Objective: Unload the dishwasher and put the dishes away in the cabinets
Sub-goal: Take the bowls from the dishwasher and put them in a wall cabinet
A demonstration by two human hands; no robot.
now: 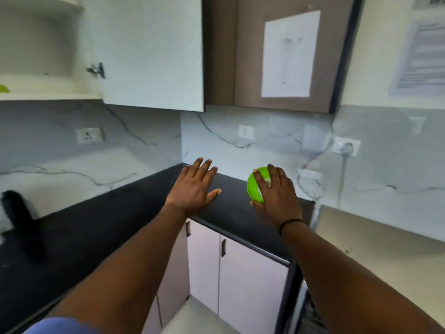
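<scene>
My right hand grips a small bright green bowl, fingers over its rim and thumb under it, held above the black countertop. My left hand is stretched out flat with straight, spread fingers over the counter's corner, holding nothing. At the upper left a white wall cabinet stands with its door swung open. A sliver of another green item shows on its lower shelf at the frame's edge.
A brown wall cabinet with a paper sheet taped on it hangs at the centre right. White base cabinet doors sit below the counter. A dark blurred object stands on the counter at the left. Sockets dot the marble backsplash.
</scene>
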